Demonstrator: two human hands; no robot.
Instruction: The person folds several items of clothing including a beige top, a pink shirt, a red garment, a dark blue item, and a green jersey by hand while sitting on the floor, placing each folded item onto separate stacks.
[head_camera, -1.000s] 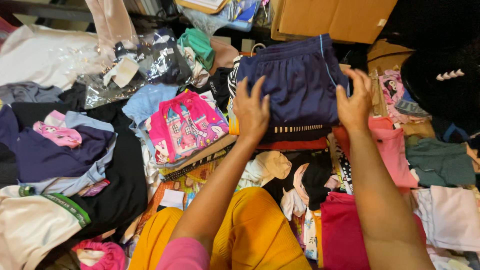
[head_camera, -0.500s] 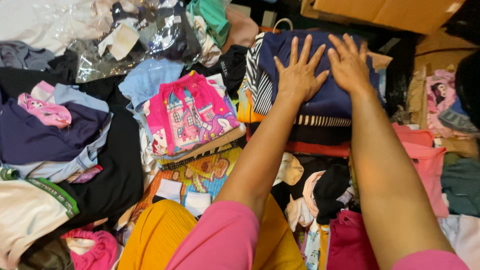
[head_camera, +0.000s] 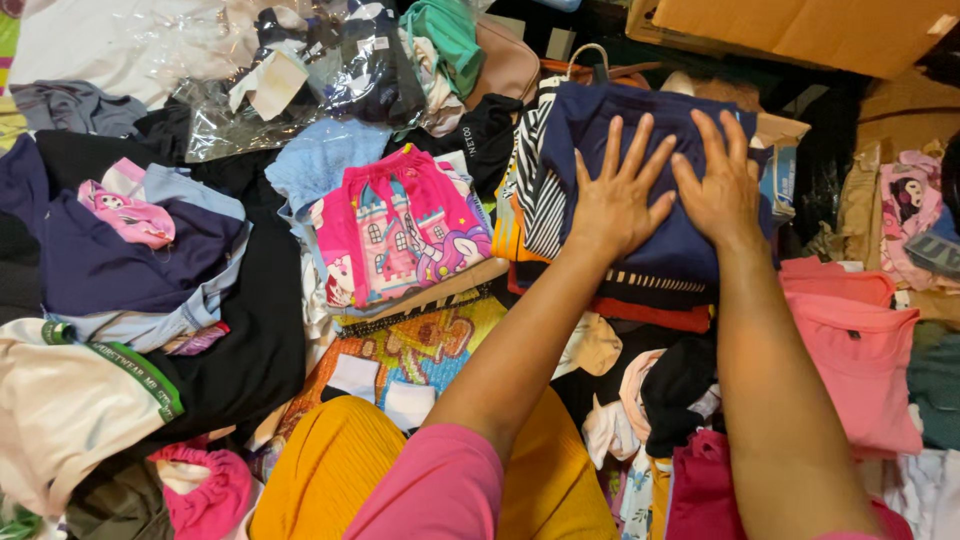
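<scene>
Two hands press flat on a folded navy garment (head_camera: 600, 125) that tops a stack of folded clothes (head_camera: 610, 290) at the far centre. The left hand (head_camera: 615, 195) spreads its fingers wide, palm down, gripping nothing; the right hand (head_camera: 722, 190) lies just beside it, fingers open and flat too. Left of the stack lies a pink castle-print garment (head_camera: 400, 228), and a pink folded shirt (head_camera: 860, 345) sits to the right. A cardboard box (head_camera: 800, 30) stands beyond.
</scene>
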